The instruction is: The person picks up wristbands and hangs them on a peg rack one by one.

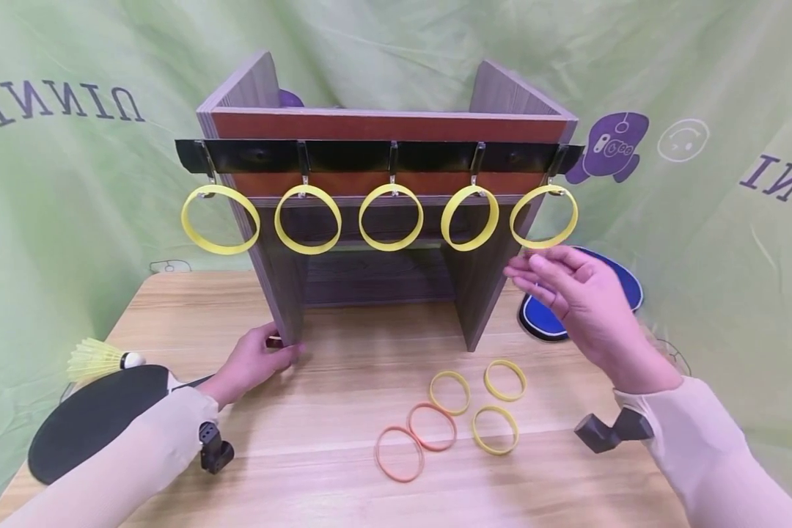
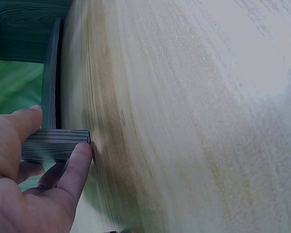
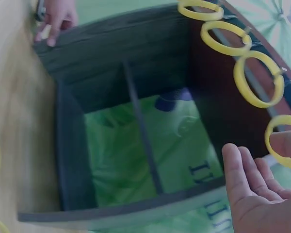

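Observation:
My left hand (image 1: 247, 364) grips the front edge of the left side panel (image 2: 58, 145) of a grey wooden shelf near the table. In the left wrist view the thumb lies on one side of the panel and fingers on the other. Across the shelf's red-brown front runs a black strip (image 1: 350, 156) with clips, and several yellow rings hang upright from it. Just below the rightmost yellow ring (image 1: 534, 243) is my right hand (image 1: 594, 315), palm turned up, fingers loosely extended and thumb apart from them. In the right wrist view its thumb overlaps that ring.
Three yellow rings (image 1: 493, 450) and two orange rings (image 1: 401, 480) lie on the wooden table (image 1: 290, 484). A blue paddle (image 1: 544, 315) lies behind my right hand. At the left are a black paddle (image 1: 99, 414) and a yellow shuttlecock (image 1: 99, 359). Green cloth (image 1: 383, 44) hangs behind.

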### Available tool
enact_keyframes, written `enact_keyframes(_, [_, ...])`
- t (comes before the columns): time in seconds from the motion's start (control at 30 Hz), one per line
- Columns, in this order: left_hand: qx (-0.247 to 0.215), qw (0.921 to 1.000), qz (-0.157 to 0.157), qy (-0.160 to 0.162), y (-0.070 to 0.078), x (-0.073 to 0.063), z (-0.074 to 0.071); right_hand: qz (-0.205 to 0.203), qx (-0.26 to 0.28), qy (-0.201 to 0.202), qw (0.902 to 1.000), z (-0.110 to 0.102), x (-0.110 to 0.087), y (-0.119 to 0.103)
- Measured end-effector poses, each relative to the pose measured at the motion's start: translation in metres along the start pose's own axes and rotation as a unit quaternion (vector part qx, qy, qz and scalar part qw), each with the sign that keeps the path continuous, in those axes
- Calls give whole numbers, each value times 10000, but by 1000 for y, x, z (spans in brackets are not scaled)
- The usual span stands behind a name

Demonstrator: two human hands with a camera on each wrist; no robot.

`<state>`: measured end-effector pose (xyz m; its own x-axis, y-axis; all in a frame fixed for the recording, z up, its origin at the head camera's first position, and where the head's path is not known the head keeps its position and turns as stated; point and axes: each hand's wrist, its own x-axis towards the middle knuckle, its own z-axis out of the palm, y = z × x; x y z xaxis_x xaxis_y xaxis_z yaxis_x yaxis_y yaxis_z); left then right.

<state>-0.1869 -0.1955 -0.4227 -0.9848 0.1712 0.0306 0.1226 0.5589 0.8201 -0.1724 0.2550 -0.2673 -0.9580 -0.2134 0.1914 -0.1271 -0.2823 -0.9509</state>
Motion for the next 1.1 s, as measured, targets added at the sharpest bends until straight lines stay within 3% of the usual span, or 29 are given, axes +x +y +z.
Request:
enact_keyframes(0.17, [-10, 10000, -20, 7, -2, 0, 0, 523, -1150, -322, 9915, 14, -4, 22])
enact_keyframes(0.33, [7, 10000, -5, -24, -3, -1, -1, 883, -2192, -929, 9672, 29, -6, 47])
enact_keyframes(0.57, [-5, 10000, 49, 2, -1, 0, -2, 902, -2835, -1795, 9377, 52, -4, 90])
enact_keyframes(0.87, [-24, 10000, -49, 35, 0, 0, -1, 477, -3696, -3171, 8721, 78, 0, 140])
enact_keyframes(1.1, [-56, 9999, -74, -48, 0, 0, -1, 210, -4600, -3919, 7965, 95, -7, 160])
